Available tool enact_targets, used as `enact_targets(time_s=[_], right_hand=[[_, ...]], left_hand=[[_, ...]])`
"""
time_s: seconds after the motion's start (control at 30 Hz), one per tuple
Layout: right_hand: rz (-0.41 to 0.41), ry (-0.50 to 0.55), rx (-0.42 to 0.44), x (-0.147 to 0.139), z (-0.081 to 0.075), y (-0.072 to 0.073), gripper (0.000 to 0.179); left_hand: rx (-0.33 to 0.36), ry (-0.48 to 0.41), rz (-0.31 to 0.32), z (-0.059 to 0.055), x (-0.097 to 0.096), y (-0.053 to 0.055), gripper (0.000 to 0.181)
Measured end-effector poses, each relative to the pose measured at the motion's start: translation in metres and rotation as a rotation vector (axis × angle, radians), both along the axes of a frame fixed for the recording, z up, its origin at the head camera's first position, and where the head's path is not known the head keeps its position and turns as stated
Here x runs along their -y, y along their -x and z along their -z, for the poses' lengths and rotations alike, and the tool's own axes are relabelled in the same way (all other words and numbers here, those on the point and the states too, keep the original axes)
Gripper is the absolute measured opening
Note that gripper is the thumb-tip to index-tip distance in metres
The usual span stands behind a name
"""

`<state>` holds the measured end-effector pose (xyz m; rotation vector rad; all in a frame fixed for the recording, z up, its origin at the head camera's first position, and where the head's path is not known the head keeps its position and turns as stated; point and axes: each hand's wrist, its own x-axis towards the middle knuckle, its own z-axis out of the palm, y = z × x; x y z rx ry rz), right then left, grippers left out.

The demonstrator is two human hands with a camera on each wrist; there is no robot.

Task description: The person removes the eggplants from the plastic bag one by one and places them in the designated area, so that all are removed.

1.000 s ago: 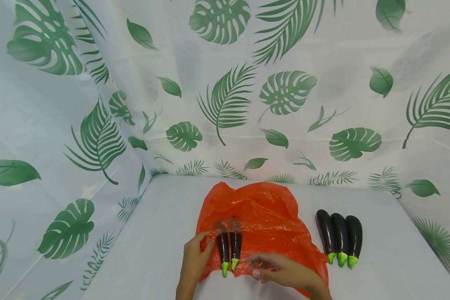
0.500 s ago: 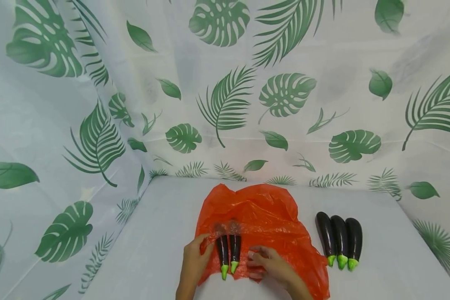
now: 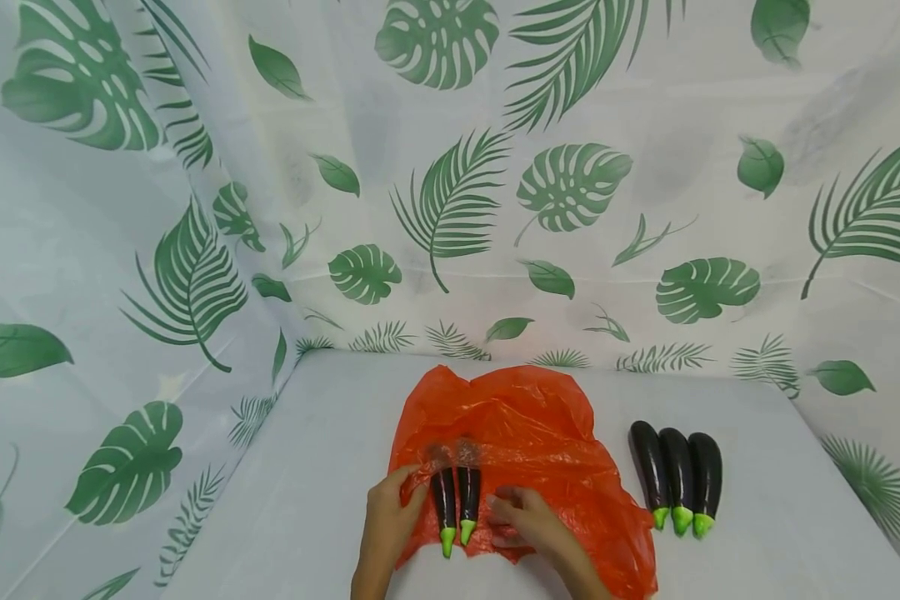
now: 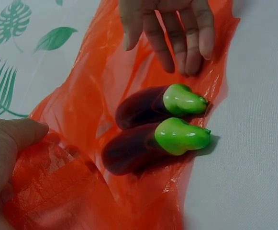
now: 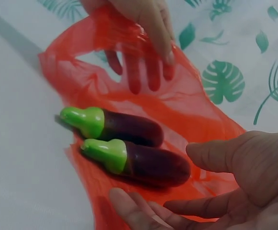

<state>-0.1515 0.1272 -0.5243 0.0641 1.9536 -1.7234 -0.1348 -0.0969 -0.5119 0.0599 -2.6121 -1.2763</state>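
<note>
My left hand [image 3: 390, 517] pinches the upper layer of a red plastic bag [image 3: 528, 400] at its left side, lifting the mouth; in the right wrist view its fingers show through the film. Two dark purple eggplants [image 3: 444, 504] [image 5: 158, 165] lie side by side in the bag mouth, green stem ends toward me. Their far ends are under the film in the head view. My right hand [image 3: 532, 521] is just right of the eggplants, over the bag, with fingers spread and relaxed. In the right wrist view, its thumb and fingers lie near the closer eggplant, holding nothing.
Three more eggplants [image 3: 677, 475] lie in a row on the white table [image 3: 330, 417], to the right of the bag. Leaf-printed sheeting [image 3: 450, 283] rises behind the table and along its sides.
My right hand has shifted left over the bag, its fingers now closer to the two eggplants. The left hand keeps its pinch on the bag, and the eggplants lie as before.
</note>
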Motion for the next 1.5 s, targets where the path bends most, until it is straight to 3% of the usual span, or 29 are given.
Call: enact_targets(time_s=[0.17, 0.37, 0.7, 0.87, 1.13, 1.33, 1.5], right_hand=[[0.044, -0.054, -0.027, 0.007, -0.002, 0.003, 0.061], [0.08, -0.135, -0.099, 0.017, -0.003, 0.006, 0.062], [0.112, -0.19, -0.182, 0.03, 0.005, 0.008, 0.062], [0.115, -0.265, -0.248, 0.034, 0.007, 0.008, 0.062], [0.147, -0.255, -0.281, 0.042, 0.01, 0.008, 0.045], [0.174, -0.37, -0.348, 0.049, 0.011, 0.006, 0.038], [0.19, -0.403, -0.389, 0.054, 0.012, 0.006, 0.037]], left_hand=[[-0.015, 0.004, 0.008, 0.0, 0.0, 0.0, 0.02], [0.027, 0.0, 0.003, -0.001, -0.001, 0.002, 0.021], [0.036, -0.001, -0.005, 0.004, 0.0, 0.0, 0.021], [0.024, -0.001, -0.007, 0.004, 0.0, 0.001, 0.02], [0.022, -0.002, -0.008, 0.004, -0.001, 0.001, 0.019], [0.018, -0.002, -0.003, 0.004, -0.001, 0.0, 0.02], [-0.014, 0.006, -0.006, 0.003, 0.0, 0.001, 0.019]])
